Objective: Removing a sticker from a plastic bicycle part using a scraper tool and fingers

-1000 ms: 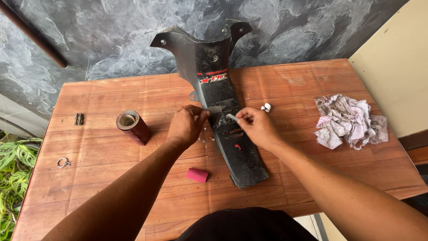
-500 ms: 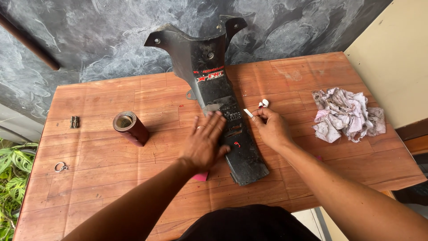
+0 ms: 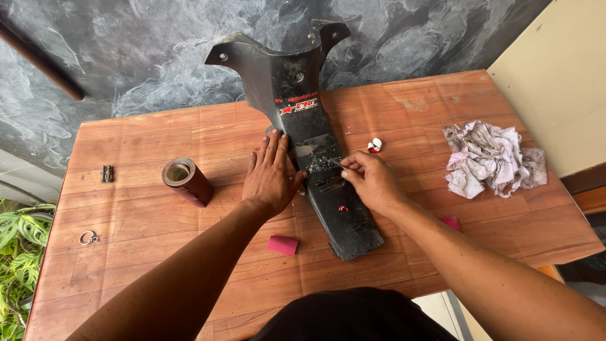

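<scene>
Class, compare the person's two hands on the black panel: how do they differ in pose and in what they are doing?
The left hand lies flat, fingers spread, palm pressed down on the black plastic panel and the table beside it. The right hand is curled, its fingertips pinched on something small against the panel's scuffed patch; what it holds is too small to tell. The left hand is open, the right closed. Both are bare and touch the same panel.

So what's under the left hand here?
The left hand lies flat, fingers spread, on the wooden table with its thumb side over the left edge of the black plastic panel. Whatever sits directly beneath the palm is covered.
</scene>
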